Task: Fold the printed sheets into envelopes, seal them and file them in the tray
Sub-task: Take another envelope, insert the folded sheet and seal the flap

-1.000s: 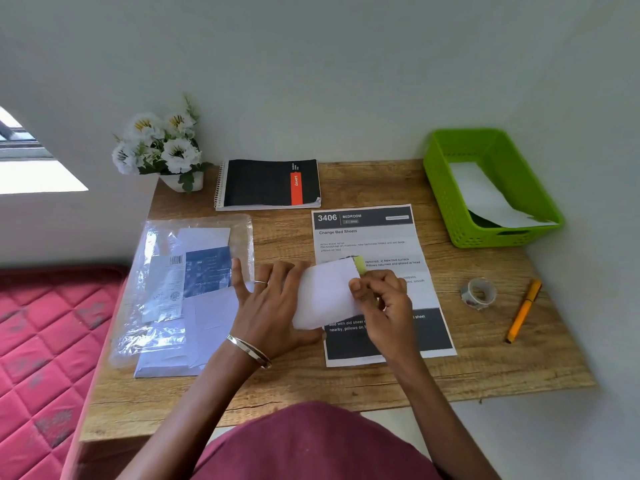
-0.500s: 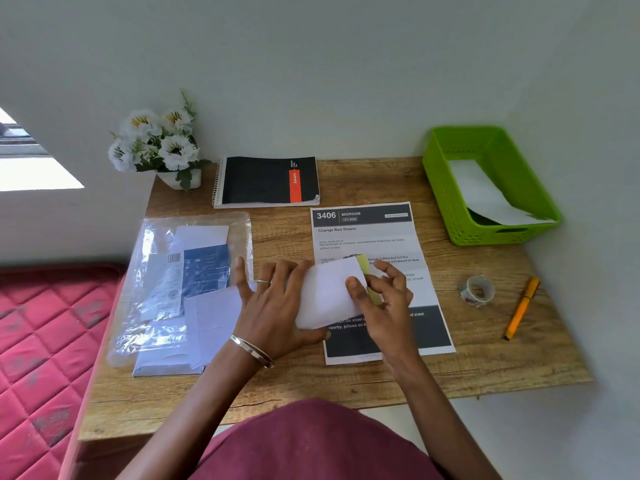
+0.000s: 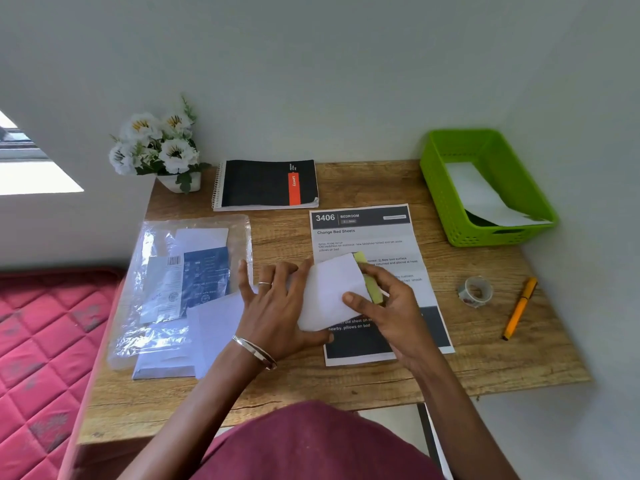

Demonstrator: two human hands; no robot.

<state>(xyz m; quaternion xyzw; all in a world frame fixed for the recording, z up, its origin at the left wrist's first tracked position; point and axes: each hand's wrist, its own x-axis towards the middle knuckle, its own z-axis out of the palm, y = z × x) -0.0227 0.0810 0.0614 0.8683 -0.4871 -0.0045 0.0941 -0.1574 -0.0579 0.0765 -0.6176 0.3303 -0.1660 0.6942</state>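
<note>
My left hand (image 3: 273,313) holds a white envelope (image 3: 329,292) from its left side, thumb under the lower edge. My right hand (image 3: 394,306) has its thumb on the envelope's right part and its fingers curled round a yellow-green strip (image 3: 375,294) along the flap edge. The envelope sits over a printed sheet (image 3: 363,233) headed "3406 Bedroom" that lies flat on the wooden desk. A green tray (image 3: 440,188) stands at the back right, with a white envelope (image 3: 481,199) lying in it.
A clear plastic bag (image 3: 162,271) of envelopes and a loose white envelope (image 3: 214,323) lie at the left. A black notebook (image 3: 263,183) and white flowers (image 3: 156,147) sit at the back. A tape roll (image 3: 476,292) and orange pen (image 3: 519,308) lie right. A red mattress (image 3: 41,341) borders the desk's left.
My right hand has drawn down along the flap edge, and more of the yellow-green strip now shows. My left hand has kept the envelope in place.
</note>
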